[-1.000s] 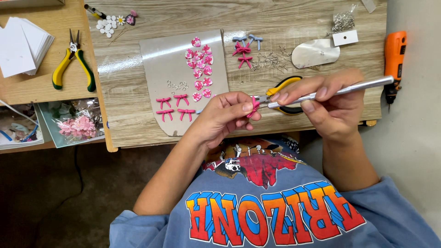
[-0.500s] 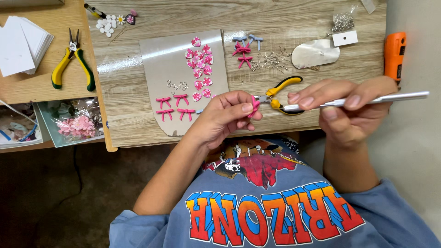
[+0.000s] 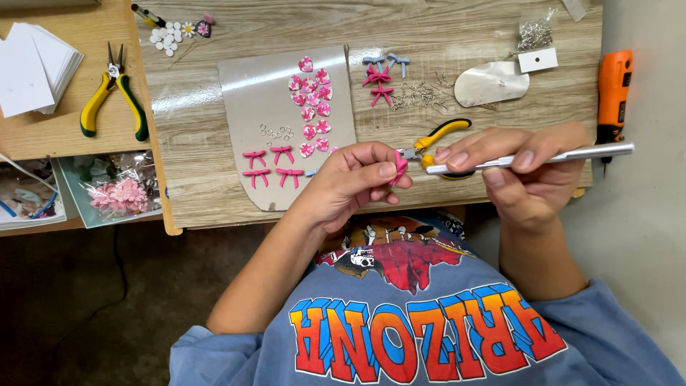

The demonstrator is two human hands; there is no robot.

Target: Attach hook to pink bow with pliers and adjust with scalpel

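Observation:
My left hand (image 3: 354, 182) pinches a small pink bow piece (image 3: 399, 166) between thumb and fingers, just above the table's front edge. My right hand (image 3: 525, 171) grips a thin silver pen-shaped tool (image 3: 564, 155), held level with its tip pointing left at the bow. Behind the hands lie yellow-handled pliers (image 3: 439, 136). A grey mat (image 3: 250, 107) carries several pink hearts (image 3: 314, 107), pink bows (image 3: 271, 166) and small metal rings (image 3: 275, 132).
Wooden table (image 3: 443, 28) with more bows (image 3: 379, 75), loose hooks (image 3: 421, 93), an oval foil piece (image 3: 489, 82), an orange power tool (image 3: 613, 89). On the left: second pliers (image 3: 111, 100), white cards (image 3: 32, 68), bagged pink flowers (image 3: 121, 193), white flower charms (image 3: 168, 36).
My right hand has slid right and turned the silver tool more level. My left hand has lifted the pink bow slightly toward the tool's tip.

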